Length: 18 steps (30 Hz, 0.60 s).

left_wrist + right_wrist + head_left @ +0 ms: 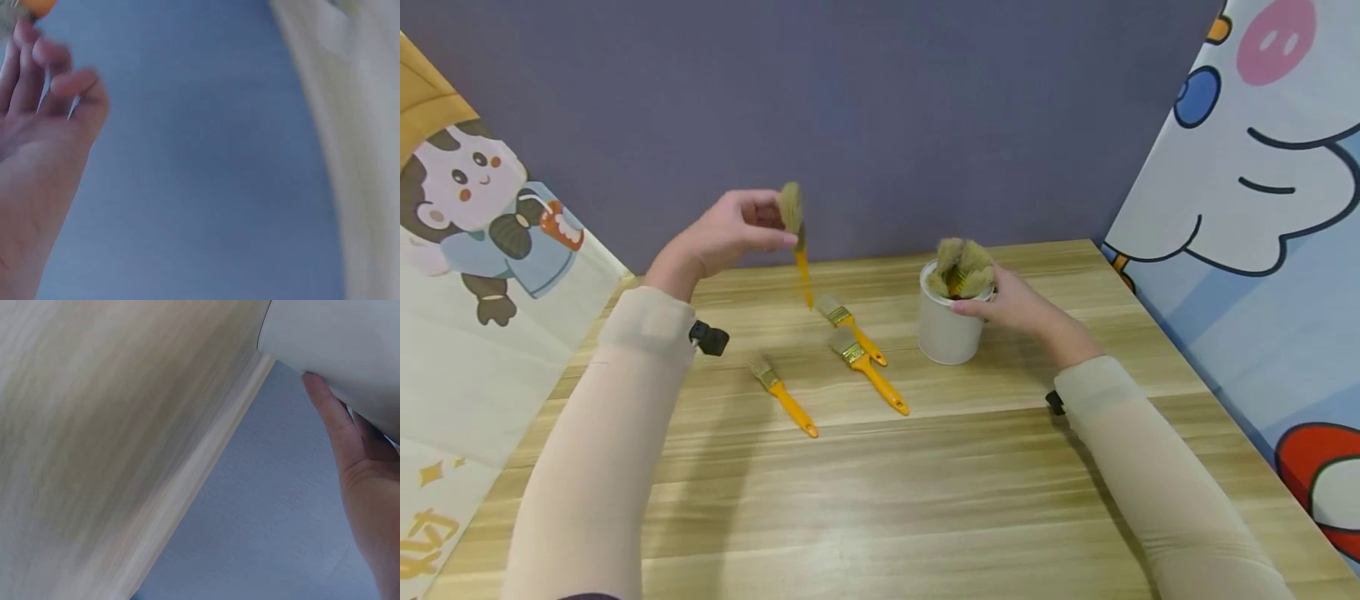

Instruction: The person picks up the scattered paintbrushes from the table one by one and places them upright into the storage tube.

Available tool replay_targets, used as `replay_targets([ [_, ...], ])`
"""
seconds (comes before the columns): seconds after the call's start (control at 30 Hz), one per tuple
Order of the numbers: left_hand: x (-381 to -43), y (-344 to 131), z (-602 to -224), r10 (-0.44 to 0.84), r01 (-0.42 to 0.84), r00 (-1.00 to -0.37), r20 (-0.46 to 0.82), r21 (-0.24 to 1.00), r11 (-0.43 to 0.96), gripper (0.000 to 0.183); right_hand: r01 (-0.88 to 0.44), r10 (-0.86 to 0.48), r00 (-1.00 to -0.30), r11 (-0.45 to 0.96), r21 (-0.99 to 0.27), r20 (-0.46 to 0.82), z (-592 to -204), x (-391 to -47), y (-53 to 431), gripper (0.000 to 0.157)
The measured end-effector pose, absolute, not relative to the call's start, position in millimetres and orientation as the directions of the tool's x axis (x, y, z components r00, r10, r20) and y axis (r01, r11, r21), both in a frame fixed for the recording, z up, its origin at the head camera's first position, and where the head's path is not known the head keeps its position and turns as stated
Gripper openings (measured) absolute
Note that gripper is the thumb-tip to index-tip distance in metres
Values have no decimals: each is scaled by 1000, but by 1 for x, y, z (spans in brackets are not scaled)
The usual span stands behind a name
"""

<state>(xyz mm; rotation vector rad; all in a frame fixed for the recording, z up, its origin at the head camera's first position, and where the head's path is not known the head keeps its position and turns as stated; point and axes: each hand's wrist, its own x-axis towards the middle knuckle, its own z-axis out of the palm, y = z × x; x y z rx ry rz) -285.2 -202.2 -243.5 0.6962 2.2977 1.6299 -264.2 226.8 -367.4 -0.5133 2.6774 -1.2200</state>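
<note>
Here, a bristle-up brush (793,218) is pinched in the left hand (739,226) above the bench (880,500), mostly cropped from the blurred left wrist view. The right hand (1013,305) grips a smooth white cylindrical can (950,330); bushy bristles (967,262) crowd its mouth, hiding most of its inside. Three yellow-handled brushes (863,363) lie on the wood-grained bench before a grey-blue wall (880,108).

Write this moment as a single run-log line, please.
left hand: pinches raised brush | right hand: grips white can of bristle-up brushes | table: three loose brushes
</note>
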Motion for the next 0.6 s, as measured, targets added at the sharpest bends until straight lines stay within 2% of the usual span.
replay_targets([
  [0.1,-283,-169,-220,474,333,-852,222,928,164,20,-248,-372,-928,608,-755,4,-367,-264,228,91],
  [0.23,-277,-124,-197,453,433,-826,336,893,127,23,-266,-381,-924,606,-750,19,-367,-264,228,89],
  [0.4,-276,-77,-188,479,508,-787,388,848,148,25,-270,-383,-923,608,-746,21,-367,-265,228,91],
  [0.6,-281,-40,-200,523,520,-763,380,841,149,27,-285,-394,-918,595,-752,36,-368,-266,229,89],
])
